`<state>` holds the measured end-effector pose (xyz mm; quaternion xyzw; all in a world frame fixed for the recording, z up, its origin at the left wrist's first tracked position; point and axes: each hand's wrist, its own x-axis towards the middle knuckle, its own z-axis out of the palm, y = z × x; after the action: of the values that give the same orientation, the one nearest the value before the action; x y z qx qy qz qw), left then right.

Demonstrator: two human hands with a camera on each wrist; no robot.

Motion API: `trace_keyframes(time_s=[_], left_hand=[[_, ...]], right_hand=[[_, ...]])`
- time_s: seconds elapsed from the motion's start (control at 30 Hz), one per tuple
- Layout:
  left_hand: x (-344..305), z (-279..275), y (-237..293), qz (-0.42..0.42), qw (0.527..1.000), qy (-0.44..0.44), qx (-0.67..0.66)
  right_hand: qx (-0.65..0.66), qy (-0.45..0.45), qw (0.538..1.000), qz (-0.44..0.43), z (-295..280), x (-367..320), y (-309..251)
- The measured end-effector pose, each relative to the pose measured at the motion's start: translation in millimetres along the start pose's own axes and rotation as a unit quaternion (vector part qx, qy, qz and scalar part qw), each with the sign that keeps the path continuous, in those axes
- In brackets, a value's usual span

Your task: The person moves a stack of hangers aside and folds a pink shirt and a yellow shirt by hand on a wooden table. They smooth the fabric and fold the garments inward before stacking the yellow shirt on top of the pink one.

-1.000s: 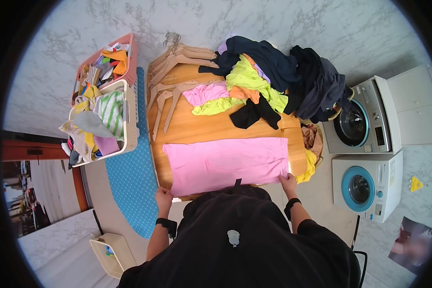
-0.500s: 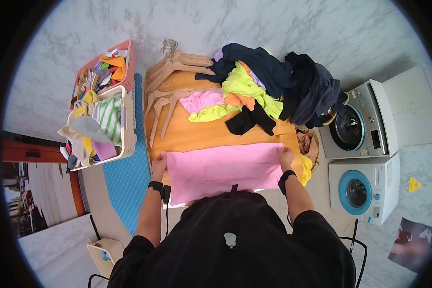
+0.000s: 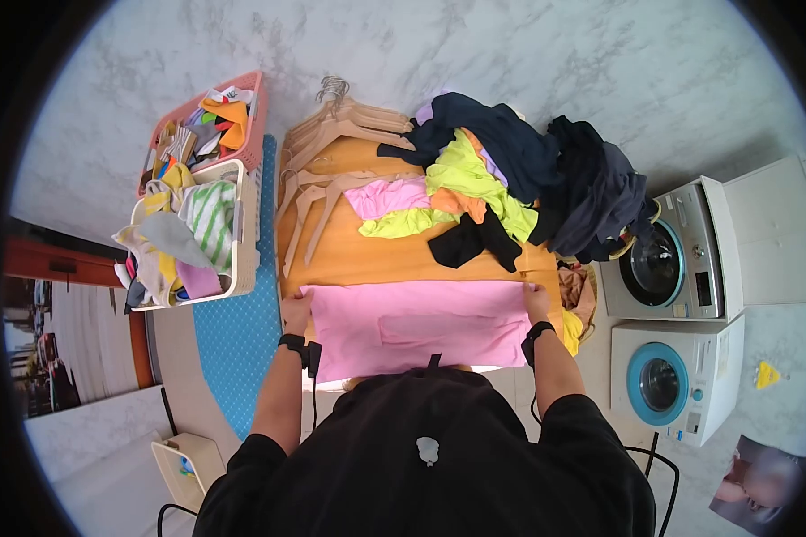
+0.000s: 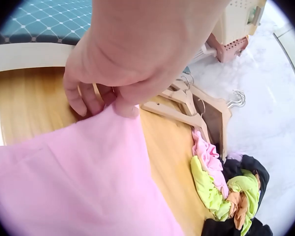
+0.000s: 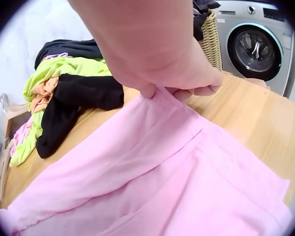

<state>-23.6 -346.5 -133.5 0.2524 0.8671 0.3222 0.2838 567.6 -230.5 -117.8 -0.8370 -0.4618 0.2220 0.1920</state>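
Observation:
A pink garment (image 3: 349,313) is spread as a wide rectangle along the near side of the wooden table (image 3: 349,266), its near edge reaching the person's body. At its far left corner the left hand (image 3: 296,313) pinches the fabric, thumb on top in the left wrist view. The right hand (image 3: 536,304) grips the far right corner, and creases run from its fingers in the right wrist view (image 5: 157,73). A smaller rectangular outline shows on the garment's upper face. What lies beneath the fabric is hidden.
Behind the garment are wooden hangers (image 3: 349,121) and a heap of dark, lime and orange clothes (image 3: 501,143). Filled baskets (image 3: 242,242) stand on a blue ironing board (image 3: 228,358) at left. Two washing machines (image 3: 658,383) stand at right.
Both hands have gone from the garment's near corners to its far corners, away from the body. The smaller rectangular outline now shows more clearly on the fabric. The view has shifted slightly.

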Motion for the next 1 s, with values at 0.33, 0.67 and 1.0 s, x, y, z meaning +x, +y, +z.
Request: trace_keyframes(time_s=[0.33,0.67,1.0], left_hand=[[6.0,-3.2,12.4,-0.062,0.950,-0.192,-0.236],[-5.4,2.3,25.5,0.112,0.966,-0.191,-0.131],[18.0,9.8,0.0,-0.033,0.976,-0.150,-0.153]], right_hand=[[0.119,-0.103,0.985,-0.077,-9.8,-6.6,-14.8],[0.092,-0.142,0.983,-0.072,-11.5,3.7,-20.2],[0.130,-0.066,0.988,-0.051,6.8,27.8,7.6]])
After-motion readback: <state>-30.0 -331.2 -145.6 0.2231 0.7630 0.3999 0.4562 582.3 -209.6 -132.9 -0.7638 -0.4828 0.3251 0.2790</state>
